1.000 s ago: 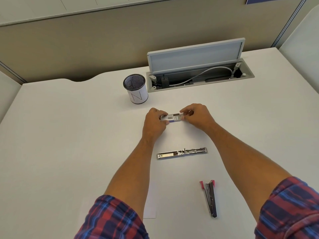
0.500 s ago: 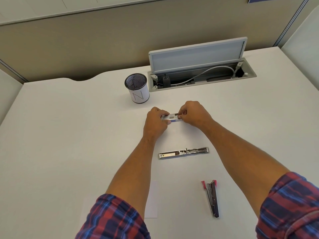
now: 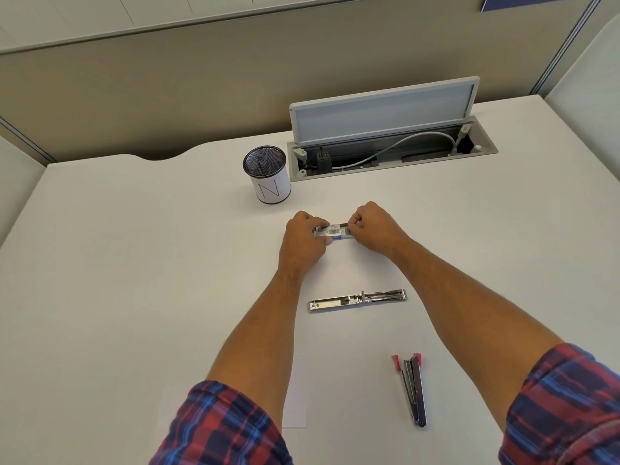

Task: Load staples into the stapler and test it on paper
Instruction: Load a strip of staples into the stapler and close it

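I see one small staple box (image 3: 332,232) pinched at both ends, my left hand (image 3: 303,239) and right hand (image 3: 374,226) each in a curled grip, both arms stretched forward. Nearer me on the surface (image 3: 134,263) lie one opened stapler (image 3: 357,300), one pink-tipped staple remover (image 3: 411,389), one paper sheet (image 3: 295,397); one mesh cup (image 3: 267,174) stands beyond.

Both your arms reach forward over the desk, bare from the rolled plaid sleeves (image 3: 221,427) down, forearms converging toward the middle. Your left hand (image 3: 303,241) is knuckles up, fingers curled, pinching one end of a small staple box (image 3: 333,232). Your right hand (image 3: 375,226) faces it, fingers curled tight, pinching the other end.
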A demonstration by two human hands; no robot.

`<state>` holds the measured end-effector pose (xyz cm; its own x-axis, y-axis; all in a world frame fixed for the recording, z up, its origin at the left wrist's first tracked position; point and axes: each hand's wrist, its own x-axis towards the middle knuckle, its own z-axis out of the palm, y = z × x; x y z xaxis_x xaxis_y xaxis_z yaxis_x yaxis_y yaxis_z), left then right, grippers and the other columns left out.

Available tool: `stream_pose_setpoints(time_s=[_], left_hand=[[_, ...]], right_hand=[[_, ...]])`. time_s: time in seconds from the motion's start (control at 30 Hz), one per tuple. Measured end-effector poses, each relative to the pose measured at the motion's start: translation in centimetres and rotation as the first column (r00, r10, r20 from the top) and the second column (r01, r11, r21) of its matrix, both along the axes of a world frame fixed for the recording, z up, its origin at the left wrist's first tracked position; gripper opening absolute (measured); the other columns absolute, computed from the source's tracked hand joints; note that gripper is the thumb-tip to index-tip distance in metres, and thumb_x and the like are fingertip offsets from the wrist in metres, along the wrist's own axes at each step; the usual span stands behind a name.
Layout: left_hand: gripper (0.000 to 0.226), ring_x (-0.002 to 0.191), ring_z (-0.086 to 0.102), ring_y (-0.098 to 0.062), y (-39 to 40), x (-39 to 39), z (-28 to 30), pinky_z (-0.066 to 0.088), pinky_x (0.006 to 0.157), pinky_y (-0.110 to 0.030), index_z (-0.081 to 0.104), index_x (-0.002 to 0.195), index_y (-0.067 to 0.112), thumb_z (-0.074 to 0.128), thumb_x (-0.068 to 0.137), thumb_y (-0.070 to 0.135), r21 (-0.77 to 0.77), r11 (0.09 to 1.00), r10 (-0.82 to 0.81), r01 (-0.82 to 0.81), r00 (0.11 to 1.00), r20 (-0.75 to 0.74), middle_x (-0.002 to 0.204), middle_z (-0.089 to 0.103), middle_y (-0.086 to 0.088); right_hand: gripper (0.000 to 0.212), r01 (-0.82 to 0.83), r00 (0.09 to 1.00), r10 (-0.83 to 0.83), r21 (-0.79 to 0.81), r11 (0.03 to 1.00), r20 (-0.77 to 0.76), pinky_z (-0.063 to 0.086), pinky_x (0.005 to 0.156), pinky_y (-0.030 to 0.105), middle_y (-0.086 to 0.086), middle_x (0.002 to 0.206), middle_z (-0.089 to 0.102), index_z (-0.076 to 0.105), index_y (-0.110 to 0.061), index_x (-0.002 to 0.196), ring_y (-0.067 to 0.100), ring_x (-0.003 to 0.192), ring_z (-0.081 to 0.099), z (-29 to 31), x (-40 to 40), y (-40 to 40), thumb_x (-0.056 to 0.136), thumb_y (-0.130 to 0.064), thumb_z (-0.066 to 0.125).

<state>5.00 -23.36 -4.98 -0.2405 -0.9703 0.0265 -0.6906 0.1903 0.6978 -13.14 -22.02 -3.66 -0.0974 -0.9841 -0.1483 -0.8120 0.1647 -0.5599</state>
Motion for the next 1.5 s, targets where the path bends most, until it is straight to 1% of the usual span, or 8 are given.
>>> stream_pose_setpoints(time_s=[0.2,0.4,0.6,0.83,1.03,1.2,1.4,1.5], left_hand=[[0.037,0.097,0.058,-0.020,0.1,0.1,0.0,0.051,0.083,-0.030,0.074,0.116,0.015,0.080,0.080,0.016,0.003,1.000,-0.005,0.005,1.000,0.002,0.104,0.058,-0.003],[0.036,0.100,0.058,-0.020,0.1,0.2,0.0,0.050,0.083,-0.029,0.074,0.117,0.016,0.080,0.081,0.016,0.006,1.000,-0.009,0.009,1.000,-0.002,0.107,0.059,-0.004],[0.037,0.099,0.058,-0.020,0.1,0.1,0.0,0.046,0.080,-0.025,0.074,0.118,0.015,0.080,0.081,0.015,0.008,1.000,-0.004,0.004,1.000,-0.001,0.106,0.059,-0.003],[0.038,0.094,0.059,-0.019,0.1,0.0,0.2,0.050,0.080,-0.028,0.074,0.118,0.016,0.081,0.080,0.016,0.014,1.000,0.002,-0.002,1.000,0.009,0.102,0.057,0.000],[0.039,0.092,0.061,-0.019,0.3,0.0,0.4,0.051,0.079,-0.028,0.073,0.119,0.016,0.080,0.081,0.017,0.017,1.000,0.017,-0.017,1.000,0.011,0.104,0.059,-0.001],[0.040,0.088,0.060,-0.016,0.3,0.1,0.6,0.051,0.077,-0.027,0.075,0.118,0.016,0.082,0.079,0.017,0.027,0.999,0.034,-0.034,0.999,-0.018,0.103,0.061,0.000],[0.040,0.086,0.061,-0.014,0.4,0.1,0.8,0.055,0.080,-0.032,0.077,0.115,0.017,0.085,0.076,0.017,0.028,0.998,0.049,-0.048,0.998,-0.032,0.101,0.064,0.000],[0.040,0.089,0.064,-0.018,0.4,0.2,0.8,0.057,0.085,-0.038,0.077,0.111,0.014,0.087,0.072,0.014,0.033,0.997,0.068,-0.066,0.996,-0.058,0.102,0.068,-0.002]], right_hand=[[0.024,0.104,0.978,-0.098,-0.020,0.994,0.185,0.044,0.062,0.023,0.013,0.107,0.064,0.069,-0.004,0.095,0.024,0.089,0.065,0.1,-0.4,0.6,0.097,-0.011,0.046],[0.020,0.211,0.929,-0.195,-0.018,0.977,0.314,0.035,0.054,0.028,0.003,0.067,0.049,0.054,-0.010,0.075,0.014,0.058,0.042,0.6,-1.7,1.3,0.092,-0.008,0.045],[0.012,0.225,0.938,-0.204,-0.042,0.974,0.280,0.043,0.064,0.016,0.000,0.096,0.068,0.067,-0.009,0.102,0.016,0.088,0.062,0.6,-2.0,1.6,0.095,-0.015,0.058],[0.028,0.159,0.948,-0.137,-0.055,0.986,0.289,0.046,0.060,0.012,0.010,0.108,0.074,0.073,-0.008,0.117,0.016,0.089,0.064,0.4,-1.5,1.8,0.090,-0.011,0.067],[0.023,0.242,0.887,-0.216,-0.013,0.970,0.409,0.061,0.076,0.031,0.010,0.090,0.076,0.078,-0.007,0.102,0.018,0.079,0.069,0.3,-1.2,2.3,0.082,-0.015,0.083],[0.021,0.348,0.836,-0.333,0.047,0.936,0.437,0.053,0.059,0.024,0.002,0.073,0.074,0.080,-0.010,0.086,0.011,0.059,0.062,0.4,-0.1,2.2,0.073,-0.023,0.090],[0.012,0.416,0.804,-0.400,0.064,0.907,0.440,0.050,0.059,0.027,0.004,0.070,0.075,0.081,-0.011,0.081,0.012,0.059,0.064,0.5,1.2,2.3,0.076,-0.020,0.087],[0.006,0.408,0.791,-0.394,0.076,0.910,0.467,0.062,0.067,0.035,0.008,0.069,0.075,0.081,-0.008,0.079,0.021,0.063,0.071,0.8,1.6,2.4,0.076,-0.013,0.084]])
